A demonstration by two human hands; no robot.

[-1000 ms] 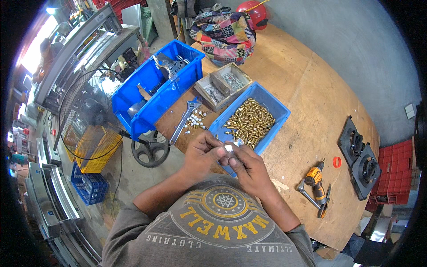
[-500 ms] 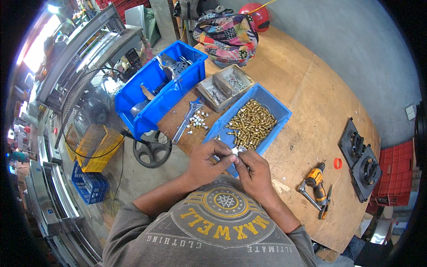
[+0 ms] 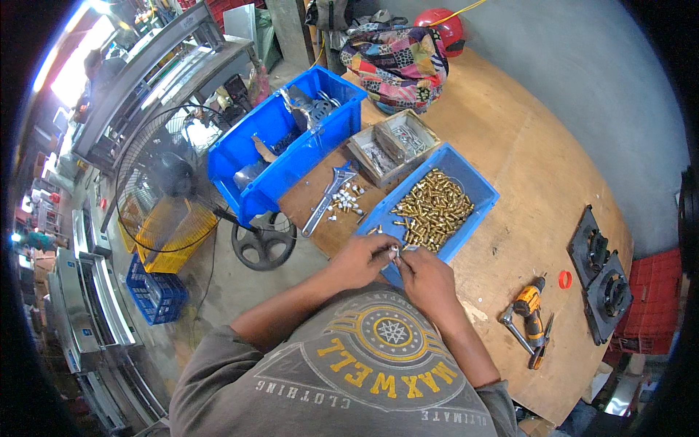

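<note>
My left hand [image 3: 358, 261] and my right hand [image 3: 431, 280] meet at the near end of a blue tray [image 3: 477, 183]. Their fingertips pinch a small pale-and-metal piece [image 3: 394, 252] between them; the fingers partly cover it, so its exact kind cannot be made out. Many small brass fittings [image 3: 437, 210] fill the far part of the tray, and a few lie close to my left fingers. To the left of the tray, several small white-ended pieces [image 3: 347, 197] lie on the wooden table beside an adjustable wrench [image 3: 327, 202].
A wooden box [image 3: 382, 171] of screws and a large blue bin [image 3: 273, 182] of parts stand beyond. On the right lie a yellow-black cordless drill [image 3: 527, 300], a red ring [image 3: 565, 280] and black burner plates [image 3: 601, 277]. A fan [image 3: 167, 175] stands left, a patchwork bag [image 3: 397, 65] behind.
The whole view has shifted, so the scene sits further right. My hands stay together at the tray, and the fingers have turned the small piece a little.
</note>
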